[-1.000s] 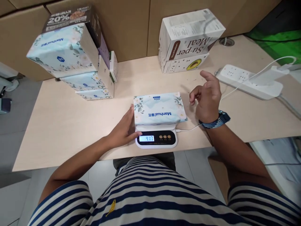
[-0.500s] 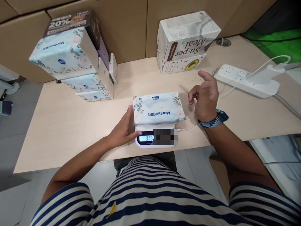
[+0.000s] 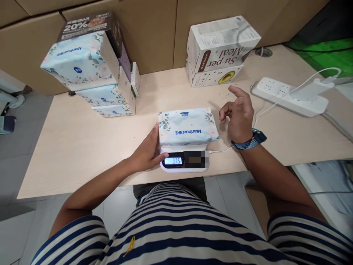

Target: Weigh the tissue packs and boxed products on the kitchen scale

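Note:
A soft pack of tissues (image 3: 189,127) with a floral print lies on a white digital kitchen scale (image 3: 184,170). The scale's lit display reads about 375; part of its front panel is blurred out. At the left side of the scale and pack, my left hand (image 3: 146,152) rests with fingers stretched out, its thumb touching the edge of the display. My right hand (image 3: 239,116) hovers to the right of the pack, apart from it, index finger extended and the others loosely bent, holding nothing.
Tissue packs (image 3: 79,64) are stacked at the back left, with a dark box (image 3: 85,25) behind them. White Su-per Meal boxes (image 3: 220,48) stand at the back. A power strip (image 3: 289,95) lies to the right, and a white cable (image 3: 223,150) runs to the scale.
The view has shifted slightly, so things sit a little further right in the picture. Both hands, the tissue pack and the scale keep nearly the same positions.

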### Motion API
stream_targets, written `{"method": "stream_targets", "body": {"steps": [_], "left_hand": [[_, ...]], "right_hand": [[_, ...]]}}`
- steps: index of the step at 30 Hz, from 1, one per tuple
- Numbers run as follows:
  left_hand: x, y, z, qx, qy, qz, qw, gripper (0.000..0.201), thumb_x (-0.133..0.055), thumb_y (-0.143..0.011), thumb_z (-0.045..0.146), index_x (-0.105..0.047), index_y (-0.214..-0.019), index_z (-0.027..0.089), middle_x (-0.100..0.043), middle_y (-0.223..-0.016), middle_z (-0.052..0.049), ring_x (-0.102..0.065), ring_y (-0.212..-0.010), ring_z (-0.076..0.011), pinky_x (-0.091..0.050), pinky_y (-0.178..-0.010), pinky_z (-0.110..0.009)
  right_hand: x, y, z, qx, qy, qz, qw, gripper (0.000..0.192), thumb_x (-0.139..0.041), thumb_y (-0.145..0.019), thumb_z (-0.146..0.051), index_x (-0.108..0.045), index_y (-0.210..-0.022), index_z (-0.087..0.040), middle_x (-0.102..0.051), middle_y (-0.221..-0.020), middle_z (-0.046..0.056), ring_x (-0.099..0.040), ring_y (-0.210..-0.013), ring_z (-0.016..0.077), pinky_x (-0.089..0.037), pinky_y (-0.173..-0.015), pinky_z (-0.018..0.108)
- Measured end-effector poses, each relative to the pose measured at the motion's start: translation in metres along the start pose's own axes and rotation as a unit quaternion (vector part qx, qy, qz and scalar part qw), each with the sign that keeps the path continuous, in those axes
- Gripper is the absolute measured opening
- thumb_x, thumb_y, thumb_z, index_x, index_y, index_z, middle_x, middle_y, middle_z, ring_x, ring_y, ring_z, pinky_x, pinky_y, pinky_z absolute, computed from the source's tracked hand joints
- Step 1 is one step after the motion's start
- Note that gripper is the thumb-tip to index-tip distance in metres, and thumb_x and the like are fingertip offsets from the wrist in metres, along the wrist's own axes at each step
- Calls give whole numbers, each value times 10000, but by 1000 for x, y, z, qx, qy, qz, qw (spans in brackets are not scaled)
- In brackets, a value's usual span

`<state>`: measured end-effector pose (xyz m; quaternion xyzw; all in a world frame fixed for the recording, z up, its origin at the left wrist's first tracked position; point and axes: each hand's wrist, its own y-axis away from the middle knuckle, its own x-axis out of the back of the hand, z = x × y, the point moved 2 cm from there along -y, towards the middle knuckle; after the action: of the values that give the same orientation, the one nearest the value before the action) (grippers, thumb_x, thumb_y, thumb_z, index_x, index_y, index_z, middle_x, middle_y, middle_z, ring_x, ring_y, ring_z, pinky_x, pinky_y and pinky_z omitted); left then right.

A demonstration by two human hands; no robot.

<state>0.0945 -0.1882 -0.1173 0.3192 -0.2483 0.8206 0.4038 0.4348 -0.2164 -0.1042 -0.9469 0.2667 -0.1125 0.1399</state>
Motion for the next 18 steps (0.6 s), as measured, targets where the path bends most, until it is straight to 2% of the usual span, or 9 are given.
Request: {"method": "stream_targets", "body": {"steps": [3,8,11,13,15,18], "left_hand": [[0,0,0,0,-5,-3,1000,1297,-735,-1003,610,289,-1760,367,4,-1935,-112,-181,-1765,-492,-304,-1429,-722],[0,-2,3,14,-1,-6,1000,1284,-734,-995,629,240,-1782,344,-64,-1930,-129,-210,-1759,-486,-313,-1428,-712],[0,-2,1,16,5,-5,1000,1303,-751,-983,630,236,-1783,343,-110,-1923,-143,-201,-1759,-491,-298,-1430,-723],[-1,1,-5,10,7,-5,1000,1295,-747,-994,617,250,-1775,352,-93,-1923,-153,-176,-1766,-488,-278,-1434,-725],[-3,2,-15,-6,10,-2,1000,1272,-726,-1013,614,277,-1760,385,10,-1931,-141,-102,-1779,-487,-222,-1441,-737],[-9,2,-28,-6,49,23,999,1244,-686,-1020,681,312,-1729,461,203,-1917,-69,66,-1784,-475,-135,-1438,-757]], "right_hand": [[-1,0,-4,-7,6,-14,1000,678,-467,-991,-853,-636,-1414,-350,-528,-592,11,-453,-537,250,-387,-564,412],[-3,3,-1,-20,19,-23,999,693,-450,-991,-862,-625,-1437,-361,-527,-608,12,-458,-553,249,-420,-593,423],[-4,0,1,-18,36,-22,999,734,-419,-990,-887,-640,-1453,-362,-544,-609,17,-493,-573,257,-445,-621,435],[0,-5,0,-17,55,-36,998,751,-423,-984,-903,-696,-1403,-342,-592,-631,31,-552,-606,260,-503,-671,458],[10,-8,-4,-25,77,-64,995,736,-502,-961,-908,-745,-1342,-327,-708,-751,57,-650,-689,264,-586,-763,489],[28,4,-15,-61,72,-63,994,693,-620,-956,-848,-715,-1421,-343,-826,-1165,85,-793,-1036,295,-671,-949,522]]}}
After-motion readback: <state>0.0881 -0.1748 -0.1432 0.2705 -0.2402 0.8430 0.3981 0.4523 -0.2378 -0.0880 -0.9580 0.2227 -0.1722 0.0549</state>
